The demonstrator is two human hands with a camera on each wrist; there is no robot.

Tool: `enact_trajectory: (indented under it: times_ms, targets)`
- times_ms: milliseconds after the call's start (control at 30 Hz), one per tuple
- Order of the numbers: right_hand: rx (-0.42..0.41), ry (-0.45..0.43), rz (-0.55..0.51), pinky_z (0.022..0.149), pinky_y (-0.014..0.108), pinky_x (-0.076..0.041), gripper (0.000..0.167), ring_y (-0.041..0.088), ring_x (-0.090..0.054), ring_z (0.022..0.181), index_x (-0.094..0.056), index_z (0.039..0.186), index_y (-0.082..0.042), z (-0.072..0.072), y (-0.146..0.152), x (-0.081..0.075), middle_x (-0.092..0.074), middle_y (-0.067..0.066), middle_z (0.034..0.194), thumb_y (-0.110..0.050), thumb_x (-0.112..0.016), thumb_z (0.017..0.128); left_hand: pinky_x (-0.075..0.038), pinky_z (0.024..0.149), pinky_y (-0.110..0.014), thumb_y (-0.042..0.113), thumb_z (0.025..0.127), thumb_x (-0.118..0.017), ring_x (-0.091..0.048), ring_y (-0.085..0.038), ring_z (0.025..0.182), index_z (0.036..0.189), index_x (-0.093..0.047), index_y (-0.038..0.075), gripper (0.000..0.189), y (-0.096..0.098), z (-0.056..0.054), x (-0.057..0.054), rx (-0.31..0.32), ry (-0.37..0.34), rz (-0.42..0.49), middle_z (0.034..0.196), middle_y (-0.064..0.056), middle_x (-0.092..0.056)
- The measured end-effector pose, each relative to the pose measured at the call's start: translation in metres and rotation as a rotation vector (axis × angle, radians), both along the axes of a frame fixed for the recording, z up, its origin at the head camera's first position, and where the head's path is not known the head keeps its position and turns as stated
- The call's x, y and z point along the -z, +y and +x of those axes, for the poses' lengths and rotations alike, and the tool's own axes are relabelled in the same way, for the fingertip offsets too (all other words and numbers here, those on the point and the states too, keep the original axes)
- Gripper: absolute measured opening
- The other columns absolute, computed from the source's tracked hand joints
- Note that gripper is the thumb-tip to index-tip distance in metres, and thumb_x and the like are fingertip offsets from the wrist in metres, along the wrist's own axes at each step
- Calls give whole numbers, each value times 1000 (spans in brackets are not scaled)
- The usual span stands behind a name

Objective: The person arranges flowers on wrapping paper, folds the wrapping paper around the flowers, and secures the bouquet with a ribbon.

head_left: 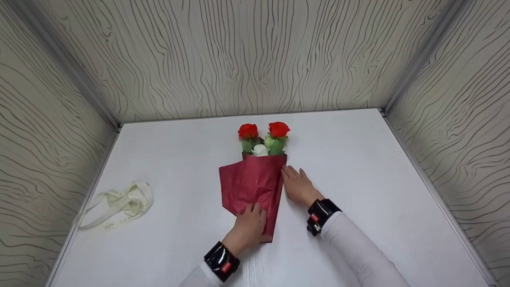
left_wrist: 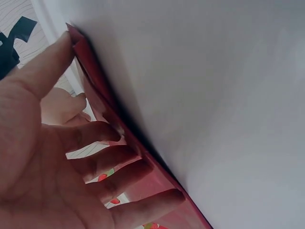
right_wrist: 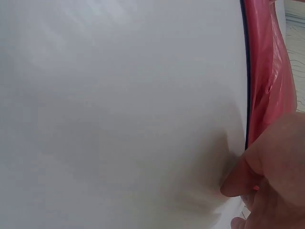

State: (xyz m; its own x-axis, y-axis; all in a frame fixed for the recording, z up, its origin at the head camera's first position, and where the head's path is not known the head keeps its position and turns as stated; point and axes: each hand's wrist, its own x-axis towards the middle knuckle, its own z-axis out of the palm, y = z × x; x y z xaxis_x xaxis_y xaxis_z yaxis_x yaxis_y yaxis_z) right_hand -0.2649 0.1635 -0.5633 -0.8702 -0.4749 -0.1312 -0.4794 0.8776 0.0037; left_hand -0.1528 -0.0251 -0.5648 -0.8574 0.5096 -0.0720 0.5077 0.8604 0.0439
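Observation:
A sheet of dark red wrapping paper point(head_left: 251, 175) is folded round a small bouquet lying on the table. Two red roses point(head_left: 279, 129) and a white flower point(head_left: 260, 150) with green leaves stick out at its far end. My left hand point(head_left: 248, 229) presses on the lower part of the wrap; in the left wrist view its extended fingers point(left_wrist: 138, 210) rest on the paper near an edge, the thumb at one corner. Beside the upper right edge of the wrap lies my right hand point(head_left: 298, 186), fingers straight and fingertips at the fold. The stems are hidden inside.
On the left of the white table point(head_left: 171, 235) lies a loosely looped pale ribbon point(head_left: 123, 203) with printed letters. Wood-grain panels point(head_left: 247, 59) stand along the back and both sides.

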Motion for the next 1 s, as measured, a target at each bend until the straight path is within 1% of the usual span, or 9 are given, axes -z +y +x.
enact_trajectory:
  times_ms: [233,400,567,667,733,833,900,1000]
  targets:
    - [40,4,-16,100,50,-20,43,32,-23,128,-31,135,3,-16,-2,3,-26,18,140,-8,-31,93,-48,63,-43,58,67,-66,-45,-23,89,109,-50,6,69,0,-1,-2,-12,-2,-18,97,-8,-43]
    - [65,0,-46,99,52,-21,41,32,-23,128,-31,132,3,-26,-3,4,-25,19,140,-8,-33,93,-47,62,-43,58,67,-66,-45,-22,90,107,-51,6,67,0,0,-2,-9,6,-17,97,-8,-43]
    - [93,-2,-72,99,52,-22,39,32,-24,128,-33,130,2,-33,-2,4,-25,19,140,-7,-35,93,-47,64,-43,59,67,-65,-45,-23,90,109,-50,7,69,2,-1,-2,-11,-5,-10,99,-8,-43]
    - [100,-32,-102,99,52,-21,39,32,-21,129,-32,130,1,-36,-1,5,-23,19,141,-7,-33,92,-47,64,-42,59,67,-65,-45,-23,91,110,-50,6,70,2,-1,-2,-12,-6,-2,99,-8,-44]
    - [109,-70,-132,99,52,-20,40,29,-19,130,-31,132,0,-37,0,5,-21,17,142,-8,-32,93,-47,63,-42,59,66,-65,-45,-23,91,109,-51,6,70,2,-1,-2,-15,-5,-3,98,-8,-44]
    - [120,-126,-199,100,52,-20,42,27,-17,131,-29,134,-3,-36,4,6,-17,14,144,-8,-32,93,-47,63,-42,59,67,-65,-45,-23,90,108,-51,6,69,2,-1,0,-16,-5,-7,98,-8,-44]
    - [138,-177,-249,100,50,-20,49,30,-16,131,-24,138,-5,-32,7,6,-8,12,146,-5,-35,90,-47,63,-42,59,67,-65,-45,-23,90,107,-50,6,69,2,-1,0,-19,-7,-3,98,-8,-43]
    - [162,-241,-310,101,47,-20,66,35,-17,129,-12,142,-11,-24,11,5,5,9,147,1,-39,84,-47,63,-42,58,66,-66,-44,-23,91,108,-50,5,69,2,-1,-1,-21,-12,7,99,-8,-43]
